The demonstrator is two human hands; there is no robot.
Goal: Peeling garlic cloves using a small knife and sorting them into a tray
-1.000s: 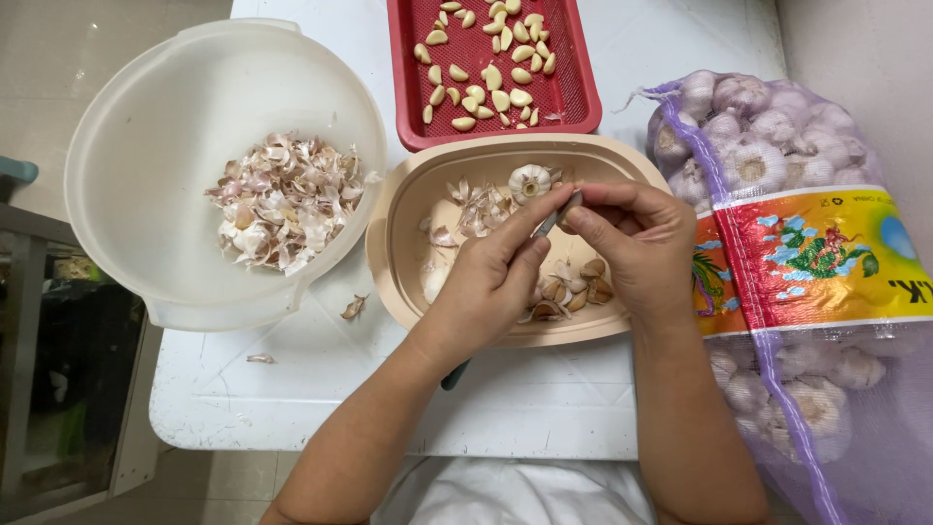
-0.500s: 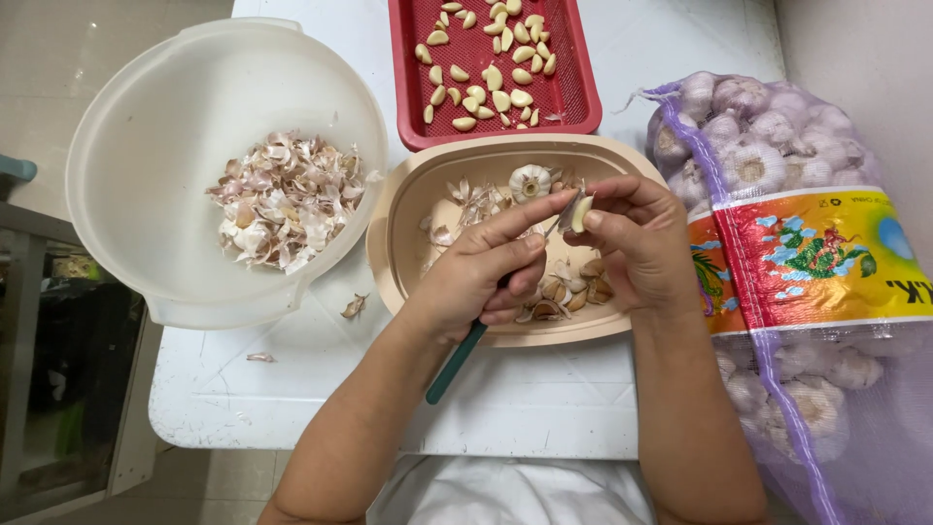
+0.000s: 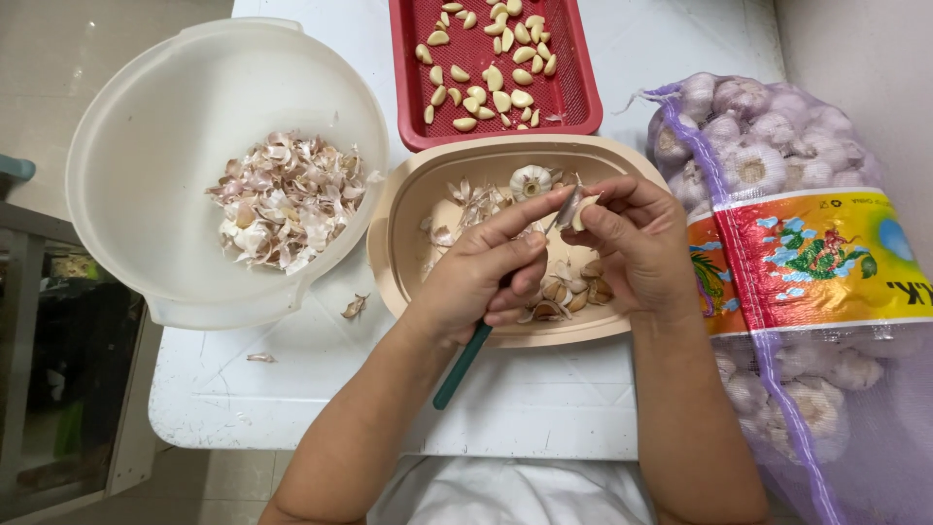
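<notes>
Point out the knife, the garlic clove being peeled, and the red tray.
knife [image 3: 465,362]: head view, on the green handle below the left hand.
garlic clove [image 3: 586,210]: head view, on the pale clove pinched at the right hand's fingertips.
red tray [image 3: 573,105]: head view, on its right rim.

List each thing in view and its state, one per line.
left hand: gripping green-handled knife
right hand: pinching garlic clove
red tray: holds peeled cloves
white bowl: holds skins
beige dish: holds unpeeled garlic
mesh sack: full of bulbs
</notes>
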